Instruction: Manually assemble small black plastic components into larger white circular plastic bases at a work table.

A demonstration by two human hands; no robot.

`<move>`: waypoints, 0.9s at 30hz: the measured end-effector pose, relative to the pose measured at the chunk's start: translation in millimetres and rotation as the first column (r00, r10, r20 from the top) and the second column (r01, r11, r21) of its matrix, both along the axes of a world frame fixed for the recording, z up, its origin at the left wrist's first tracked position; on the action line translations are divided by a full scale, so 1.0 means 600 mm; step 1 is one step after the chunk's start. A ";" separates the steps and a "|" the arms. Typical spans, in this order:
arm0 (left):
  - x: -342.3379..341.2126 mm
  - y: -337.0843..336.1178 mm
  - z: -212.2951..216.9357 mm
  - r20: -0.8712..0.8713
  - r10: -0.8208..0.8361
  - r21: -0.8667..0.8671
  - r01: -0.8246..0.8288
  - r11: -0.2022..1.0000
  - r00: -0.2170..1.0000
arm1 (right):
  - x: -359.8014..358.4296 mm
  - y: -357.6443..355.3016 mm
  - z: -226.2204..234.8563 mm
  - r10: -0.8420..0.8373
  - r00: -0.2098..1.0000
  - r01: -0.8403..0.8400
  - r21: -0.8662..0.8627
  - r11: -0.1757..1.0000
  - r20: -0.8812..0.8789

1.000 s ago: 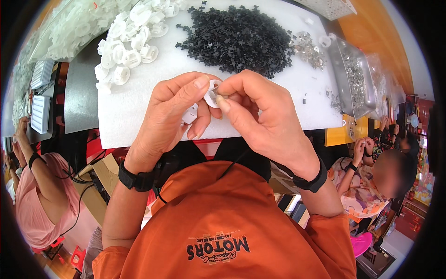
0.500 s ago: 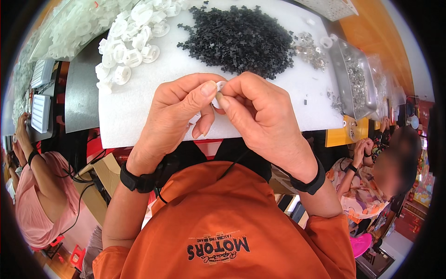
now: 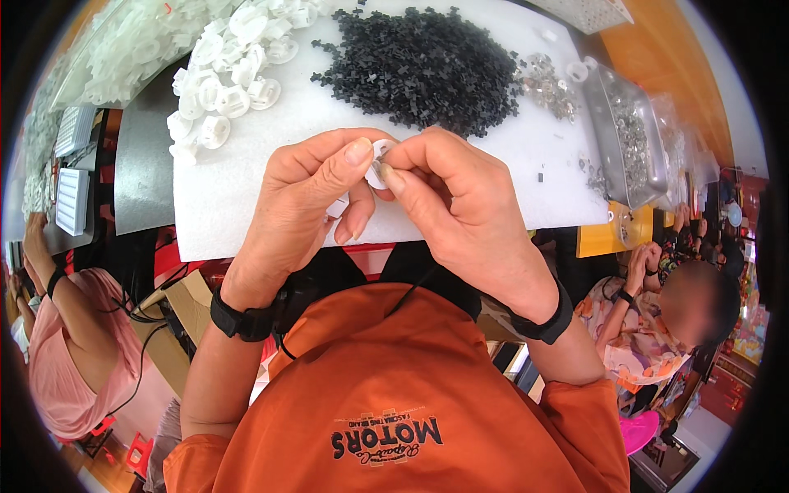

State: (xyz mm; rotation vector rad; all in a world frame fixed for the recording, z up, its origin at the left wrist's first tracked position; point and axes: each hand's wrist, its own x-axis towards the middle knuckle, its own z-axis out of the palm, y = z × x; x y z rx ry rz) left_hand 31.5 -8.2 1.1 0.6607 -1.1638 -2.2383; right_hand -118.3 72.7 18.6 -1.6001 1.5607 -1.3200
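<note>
Between my two hands, over the near part of the white foam sheet [image 3: 234, 201], is a small round white plastic part [image 3: 379, 168]. My left hand [image 3: 308, 185] pinches its left side with thumb and forefinger. A second white plastic piece [image 3: 337, 205] shows under that hand's curled fingers. At the disc's right side, the thumb and forefinger of my right hand [image 3: 464, 201] press close together; whether a smaller piece is between them is hidden. Beyond my hands lies a heap of small black cross-shaped pieces [image 3: 419, 66], and more white round parts [image 3: 234, 100] are piled at the far left.
Small shiny pieces [image 3: 549, 90] lie right of the black heap, beside a metal tray [image 3: 606, 156] of similar pieces. A bag of whitish parts [image 3: 123, 62] is at the far left. Two co-workers sit nearby: a pink sleeve [image 3: 86, 308] left, a patterned shirt [image 3: 637, 337] right.
My left hand has shifted slightly left, and the round white part has turned so that more of its face shows. My right hand has stayed nearly in place.
</note>
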 end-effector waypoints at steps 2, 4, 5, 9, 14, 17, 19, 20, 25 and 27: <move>0.001 0.000 -0.001 0.000 0.007 -0.012 -0.007 1.000 1.000 | 0.000 -0.001 0.001 0.000 0.999 0.000 -0.007 1.000 -0.038; 0.000 -0.001 0.001 -0.003 0.000 0.004 0.000 1.000 1.000 | -0.001 0.000 0.000 -0.003 1.000 0.003 -0.001 1.000 -0.030; -0.001 -0.001 0.002 -0.003 -0.002 0.005 0.002 1.000 1.000 | -0.001 0.001 0.000 -0.005 1.000 0.005 0.005 1.000 -0.023; -0.003 0.003 0.005 0.009 0.016 -0.014 -0.016 1.000 1.000 | -0.006 0.002 -0.002 0.019 0.996 -0.014 0.055 0.998 -0.085; -0.005 0.004 0.004 0.045 0.018 -0.053 -0.016 0.998 0.999 | -0.003 -0.001 -0.004 -0.006 0.989 0.012 0.037 0.999 -0.149; -0.002 0.004 0.002 0.034 0.043 -0.043 -0.041 0.998 0.999 | -0.004 -0.003 0.003 0.037 0.992 -0.028 0.081 0.996 -0.117; 0.000 0.002 0.004 0.010 0.012 0.000 -0.012 1.000 1.000 | -0.007 -0.002 0.003 0.047 0.997 -0.041 0.093 0.995 -0.068; 0.000 0.002 0.003 0.011 0.011 0.002 -0.011 1.000 1.000 | -0.008 -0.001 0.003 0.058 0.998 -0.055 0.103 0.993 -0.019; -0.001 0.000 0.001 0.002 0.014 -0.003 -0.014 1.000 1.000 | -0.008 0.001 0.002 0.046 0.999 -0.044 0.099 0.994 -0.023; 0.000 0.000 0.001 0.001 0.013 0.003 -0.013 1.000 1.000 | -0.009 0.001 0.003 0.047 0.998 -0.044 0.102 0.994 -0.029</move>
